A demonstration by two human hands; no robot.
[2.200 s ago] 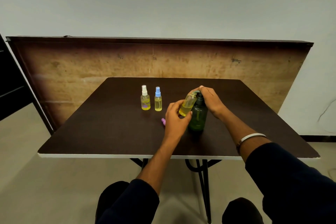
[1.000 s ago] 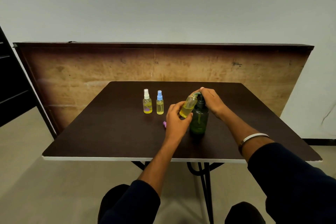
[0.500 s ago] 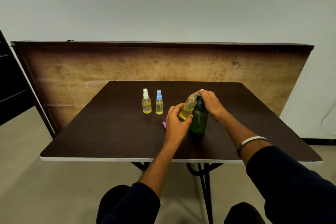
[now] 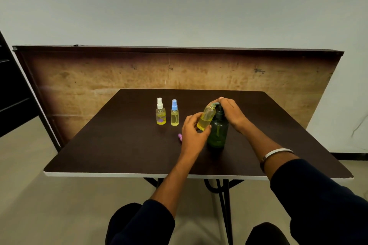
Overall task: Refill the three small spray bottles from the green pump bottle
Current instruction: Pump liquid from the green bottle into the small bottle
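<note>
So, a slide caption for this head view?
Left hand tilts an uncapped spray bottle under the green pump bottle nozzle.

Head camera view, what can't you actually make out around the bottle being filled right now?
- Pump head of the green pump bottle: covered by the right hand.
- Mouth of the uncapped spray bottle in the left hand: too small to show liquid flowing.
- Pink cap: mostly hidden behind the left hand.
- Purple mark on the white-capped spray bottle: too small to read.
</note>
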